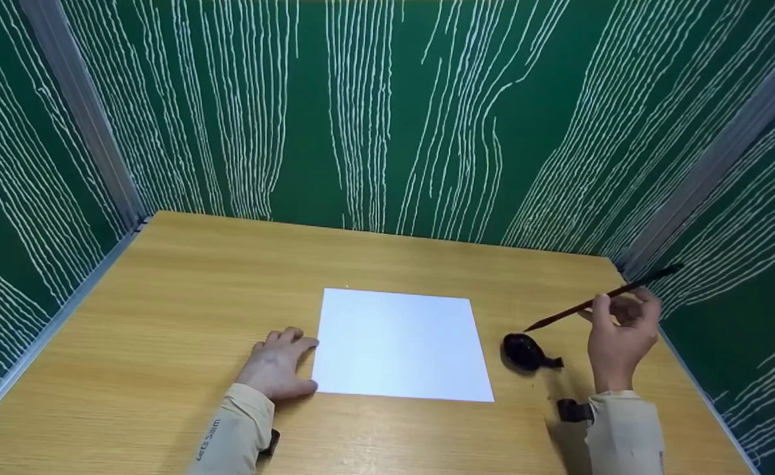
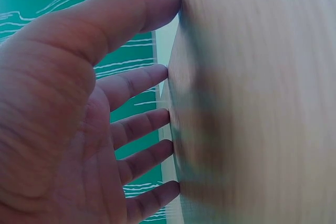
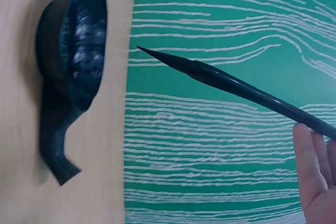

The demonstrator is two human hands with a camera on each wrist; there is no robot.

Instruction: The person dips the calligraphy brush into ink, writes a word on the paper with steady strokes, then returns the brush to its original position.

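Note:
A blank white sheet of paper [image 1: 401, 346] lies on the wooden table. At its left edge rests my left hand [image 1: 278, 366], fingers spread, thumb and index finger right at the paper's side. In the left wrist view the fingertips [image 2: 170, 146] meet the tabletop. My right hand [image 1: 622, 336] pinches a slim dark brush [image 1: 575, 309] and holds it tilted, its pointed tip down to the left. Just under that tip sits a small black ink dish [image 1: 521, 353] with a short bent handle; the right wrist view shows its glossy dark inside [image 3: 86, 51].
The table [image 1: 229, 264] is bounded by green walls [image 1: 308, 132] covered in wavy white lines. Grey metal posts [image 1: 87, 105] stand at the two far corners. A dark strap [image 1: 573, 410] shows at the right wrist, below the dish.

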